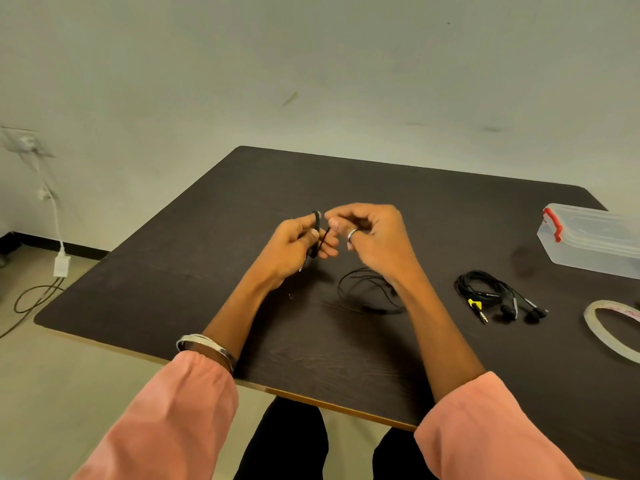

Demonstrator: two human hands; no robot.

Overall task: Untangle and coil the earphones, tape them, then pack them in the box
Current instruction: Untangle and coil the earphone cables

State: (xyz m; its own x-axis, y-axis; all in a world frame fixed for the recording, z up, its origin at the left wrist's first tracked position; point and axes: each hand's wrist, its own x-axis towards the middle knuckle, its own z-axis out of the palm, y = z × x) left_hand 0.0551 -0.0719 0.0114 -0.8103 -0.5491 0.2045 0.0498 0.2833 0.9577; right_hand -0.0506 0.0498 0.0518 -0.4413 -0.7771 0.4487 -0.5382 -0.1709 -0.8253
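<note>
My left hand [294,242] is raised over the dark table [346,358] and grips a small bundle of black earphone cable [317,237] between thumb and curled fingers. Close beside it, my right hand [370,233] has its fingers curled, thumb and forefinger near the bundle; whether it pinches the wire I cannot tell. Loose loops of the same black cable [367,289] lie on the table under my right wrist. A second pair of black earphones [495,294], coiled with a yellow tag near the plug, lies to the right. A clear plastic box [592,244] with a red latch stands at far right.
A roll of clear tape [613,330] lies flat at the right edge of the table. Off the table's left side, a white charger and cables hang from a wall socket down to the floor. The near table edge runs across my forearms.
</note>
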